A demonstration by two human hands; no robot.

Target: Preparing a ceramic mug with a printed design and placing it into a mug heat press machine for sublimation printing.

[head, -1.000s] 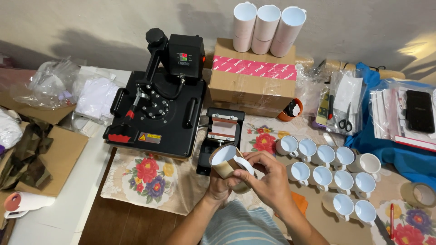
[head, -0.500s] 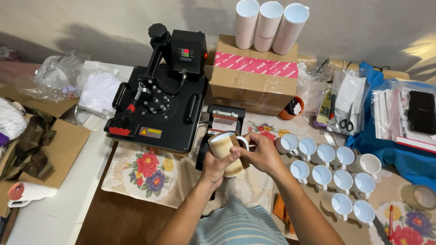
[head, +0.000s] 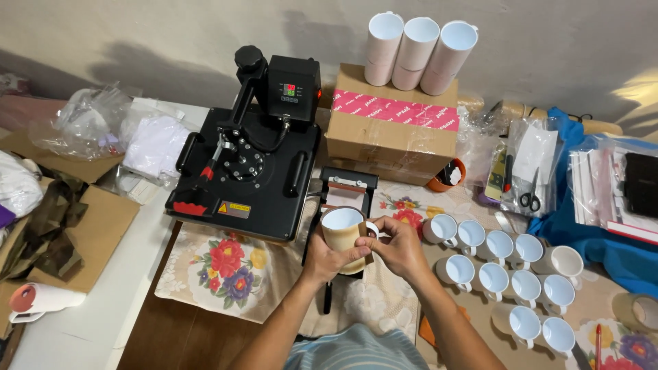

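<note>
You hold a mug (head: 343, 236) wrapped in tan paper upright over the table, just in front of the small mug press (head: 349, 190). Your left hand (head: 327, 259) is clamped around the mug's body from below, and your right hand (head: 396, 245) is closed at its handle side, fingertips pressing the paper's edge; the two hands meet on the mug. The step in hand looks like fixing the wrap tight before pressing, so the next move likely calls for keeping the paper from slipping while you bring the mug to the press opening. Beside your right hand stand rows of plain white mugs (head: 510, 274); the big black heat press (head: 250, 168) sits to the left on a flowered cloth (head: 226, 270). Compared with a second ago, the mug has turned from tilted to upright and moved nearer the mug press.
</note>
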